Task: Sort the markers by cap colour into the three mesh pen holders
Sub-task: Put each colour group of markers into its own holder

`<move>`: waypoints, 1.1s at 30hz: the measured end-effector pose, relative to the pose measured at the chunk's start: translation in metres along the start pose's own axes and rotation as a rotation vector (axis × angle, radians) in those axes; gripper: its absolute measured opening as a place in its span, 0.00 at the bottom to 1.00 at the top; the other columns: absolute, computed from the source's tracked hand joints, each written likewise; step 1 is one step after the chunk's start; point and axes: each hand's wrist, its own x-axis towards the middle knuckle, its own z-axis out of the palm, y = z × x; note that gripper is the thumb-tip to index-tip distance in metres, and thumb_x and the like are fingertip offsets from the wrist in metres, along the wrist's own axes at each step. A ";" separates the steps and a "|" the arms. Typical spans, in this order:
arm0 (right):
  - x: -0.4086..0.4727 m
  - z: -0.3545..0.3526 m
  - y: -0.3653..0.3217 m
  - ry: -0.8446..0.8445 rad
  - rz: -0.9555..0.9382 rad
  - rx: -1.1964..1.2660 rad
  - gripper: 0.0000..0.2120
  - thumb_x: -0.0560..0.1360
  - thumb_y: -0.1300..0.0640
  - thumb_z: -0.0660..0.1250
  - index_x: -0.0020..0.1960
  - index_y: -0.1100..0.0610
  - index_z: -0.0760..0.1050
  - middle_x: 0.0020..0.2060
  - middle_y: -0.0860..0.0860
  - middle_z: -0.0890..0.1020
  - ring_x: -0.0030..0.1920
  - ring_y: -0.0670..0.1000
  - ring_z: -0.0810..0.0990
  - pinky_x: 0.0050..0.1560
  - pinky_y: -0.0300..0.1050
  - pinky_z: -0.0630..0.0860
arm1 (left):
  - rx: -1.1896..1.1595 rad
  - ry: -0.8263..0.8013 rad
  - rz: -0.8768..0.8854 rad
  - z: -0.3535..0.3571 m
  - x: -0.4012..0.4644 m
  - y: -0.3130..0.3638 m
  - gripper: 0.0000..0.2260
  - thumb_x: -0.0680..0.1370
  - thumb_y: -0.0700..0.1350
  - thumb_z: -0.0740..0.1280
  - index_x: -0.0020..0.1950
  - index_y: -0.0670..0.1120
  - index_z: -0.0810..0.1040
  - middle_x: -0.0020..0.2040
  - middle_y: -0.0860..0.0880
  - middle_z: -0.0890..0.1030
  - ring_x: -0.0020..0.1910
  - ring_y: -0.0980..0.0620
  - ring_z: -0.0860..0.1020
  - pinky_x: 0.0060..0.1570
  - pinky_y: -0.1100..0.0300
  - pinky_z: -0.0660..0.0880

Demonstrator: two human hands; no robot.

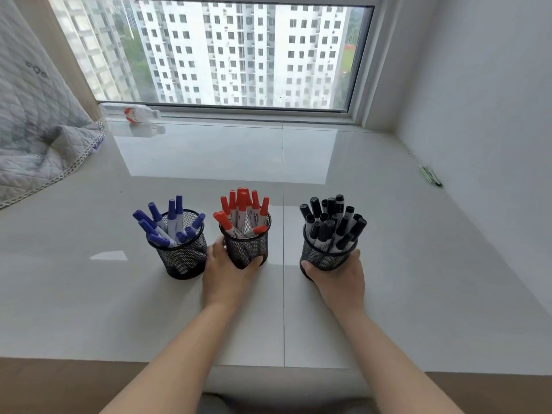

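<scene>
Glossy counter [388, 234] offers little friction. Your left hand [230, 270] grips the red holder [246, 246], your right hand [339, 279] the black holder [327, 255]; a jerk could topple either, spilling sorted markers.

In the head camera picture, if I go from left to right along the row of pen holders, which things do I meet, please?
Holder of blue-capped markers → left hand → holder of red-capped markers, gripped by that hand → holder of black-capped markers, gripped from below by the right hand.
</scene>
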 end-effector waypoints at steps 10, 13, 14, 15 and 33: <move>-0.061 -0.012 0.004 -0.023 -0.034 0.035 0.33 0.55 0.42 0.74 0.54 0.49 0.65 0.45 0.39 0.71 0.55 0.49 0.73 0.51 0.44 0.72 | -0.012 -0.036 0.071 -0.020 -0.052 -0.002 0.22 0.73 0.46 0.69 0.63 0.42 0.68 0.58 0.47 0.70 0.56 0.49 0.74 0.51 0.57 0.71; -0.075 -0.012 0.002 -0.036 -0.041 0.021 0.33 0.54 0.41 0.73 0.55 0.48 0.65 0.44 0.39 0.70 0.55 0.49 0.73 0.50 0.43 0.71 | -0.130 -0.079 0.109 -0.023 -0.072 0.003 0.14 0.75 0.44 0.67 0.59 0.48 0.69 0.52 0.52 0.73 0.48 0.55 0.75 0.45 0.66 0.72; -0.080 -0.012 0.000 -0.041 -0.040 0.016 0.34 0.54 0.41 0.73 0.55 0.48 0.64 0.45 0.39 0.70 0.55 0.49 0.73 0.51 0.43 0.71 | -0.177 -0.107 0.123 -0.024 -0.078 0.007 0.13 0.75 0.44 0.66 0.58 0.50 0.69 0.50 0.53 0.74 0.46 0.58 0.75 0.41 0.71 0.71; -0.083 -0.012 -0.001 -0.048 -0.037 0.008 0.35 0.53 0.40 0.73 0.55 0.48 0.64 0.45 0.39 0.70 0.56 0.49 0.73 0.51 0.43 0.71 | -0.224 -0.138 0.136 -0.025 -0.082 0.013 0.12 0.75 0.45 0.66 0.57 0.53 0.70 0.48 0.55 0.76 0.44 0.59 0.75 0.39 0.73 0.71; -0.066 -0.088 -0.052 -0.146 -0.033 0.268 0.17 0.75 0.40 0.58 0.53 0.51 0.73 0.52 0.48 0.77 0.50 0.45 0.75 0.47 0.37 0.68 | 0.109 -0.285 0.612 -0.060 -0.077 0.067 0.13 0.78 0.45 0.63 0.63 0.54 0.74 0.51 0.58 0.70 0.40 0.66 0.73 0.44 0.61 0.76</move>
